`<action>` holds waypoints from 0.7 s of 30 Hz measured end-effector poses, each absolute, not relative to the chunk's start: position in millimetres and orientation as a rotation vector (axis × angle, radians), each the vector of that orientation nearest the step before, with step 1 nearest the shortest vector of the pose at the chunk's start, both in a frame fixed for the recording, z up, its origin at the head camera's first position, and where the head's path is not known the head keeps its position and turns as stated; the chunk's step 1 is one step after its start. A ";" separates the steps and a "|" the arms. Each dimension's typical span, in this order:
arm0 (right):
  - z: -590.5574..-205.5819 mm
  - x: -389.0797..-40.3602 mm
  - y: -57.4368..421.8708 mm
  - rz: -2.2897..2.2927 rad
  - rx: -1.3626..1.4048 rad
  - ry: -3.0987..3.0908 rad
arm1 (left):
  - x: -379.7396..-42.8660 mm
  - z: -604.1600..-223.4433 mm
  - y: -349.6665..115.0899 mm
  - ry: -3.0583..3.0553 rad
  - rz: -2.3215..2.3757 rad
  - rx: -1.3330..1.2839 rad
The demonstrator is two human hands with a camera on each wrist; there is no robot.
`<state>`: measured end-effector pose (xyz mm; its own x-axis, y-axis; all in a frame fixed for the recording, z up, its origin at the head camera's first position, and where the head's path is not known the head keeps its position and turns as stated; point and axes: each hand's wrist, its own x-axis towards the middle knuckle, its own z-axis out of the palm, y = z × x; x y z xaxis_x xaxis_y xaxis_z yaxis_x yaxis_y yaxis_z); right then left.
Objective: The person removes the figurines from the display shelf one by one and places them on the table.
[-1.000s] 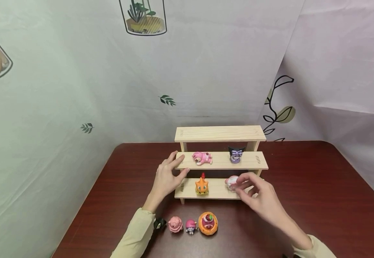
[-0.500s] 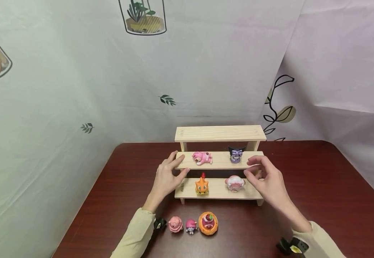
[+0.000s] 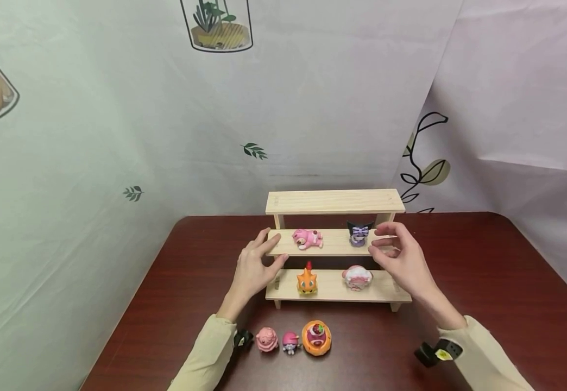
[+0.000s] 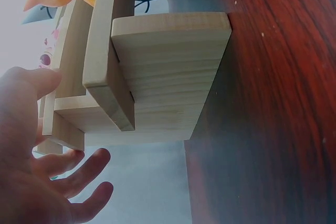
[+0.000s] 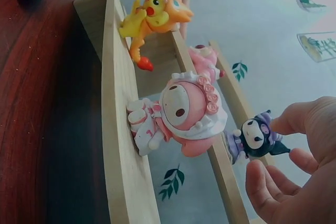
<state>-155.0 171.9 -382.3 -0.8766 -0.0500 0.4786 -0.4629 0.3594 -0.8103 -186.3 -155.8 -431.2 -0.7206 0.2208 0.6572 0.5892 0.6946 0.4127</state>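
Observation:
A three-tier wooden display shelf [image 3: 334,202] stands on the table. My left hand [image 3: 256,267] holds the left end of its middle board, thumb at the front edge. My right hand [image 3: 403,259] is beside the black-and-purple figurine [image 3: 359,234] on that board, thumb and fingers apart around it in the right wrist view; contact is unclear. A pink bear figurine [image 3: 307,239] lies on the same board. On the bottom board stand an orange-and-yellow figurine [image 3: 307,281] and a pink-and-white hooded figurine [image 5: 189,106].
In front of the shelf, a row on the dark red table [image 3: 166,326] holds a round pink figurine [image 3: 266,340], a small pink-capped figurine [image 3: 290,342] and an orange ring-shaped piece with a cake top [image 3: 316,347]. A pale curtain [image 3: 332,108] hangs behind.
My right hand has moved from beside the pink-and-white figurine, first right, then up to the black-and-purple one. The left hand stays at the middle board.

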 end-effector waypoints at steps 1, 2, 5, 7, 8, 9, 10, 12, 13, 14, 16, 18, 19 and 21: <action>-381.9 -156.2 172.0 1.533 0.455 -2.257 | -186.3 -431.0 -155.6 -2.324 -0.837 -0.619; -381.6 -157.3 171.9 1.536 0.459 -2.260 | -186.3 -431.0 -155.5 -2.325 -0.839 -0.620; -381.2 -161.1 172.0 1.533 0.467 -2.276 | -186.6 -431.4 -155.7 -2.331 -0.845 -0.615; -381.3 -163.2 172.0 1.535 0.462 -2.288 | -186.7 -431.8 -155.8 -2.334 -0.848 -0.611; -381.2 -164.0 172.0 1.538 0.458 -2.294 | -186.7 -431.9 -155.8 -2.335 -0.850 -0.611; -380.9 -164.6 172.0 1.536 0.456 -2.300 | -186.7 -431.9 -155.7 -2.336 -0.849 -0.612; -380.9 -165.3 172.2 1.530 0.455 -2.306 | -186.5 -431.5 -155.6 -2.334 -0.850 -0.615; -379.8 -166.0 172.3 1.519 0.448 -2.323 | -186.4 -431.0 -155.3 -2.330 -0.847 -0.617; -379.6 -166.9 172.5 1.513 0.448 -2.329 | -186.4 -430.7 -155.3 -2.328 -0.847 -0.619; -378.9 -167.5 172.5 1.511 0.446 -2.335 | -186.5 -430.4 -155.3 -2.328 -0.847 -0.619; -378.0 -169.1 172.5 1.501 0.445 -2.350 | -186.9 -430.3 -155.5 -2.329 -0.849 -0.616; -377.7 -171.2 171.8 1.515 0.443 -2.354 | -187.1 -430.5 -155.9 -2.336 -0.852 -0.611; -378.0 -172.4 171.5 1.515 0.444 -2.357 | -187.1 -430.7 -156.1 -2.339 -0.854 -0.610; -378.1 -174.2 170.4 1.509 0.448 -2.364 | -186.8 -431.2 -156.2 -2.344 -0.857 -0.608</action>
<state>-174.2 170.4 -378.1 -0.9062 -0.0986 0.4112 -0.4144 0.3997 -0.8176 -186.8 -156.2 -431.2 -0.7371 0.2167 0.6400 0.5784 0.6921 0.4318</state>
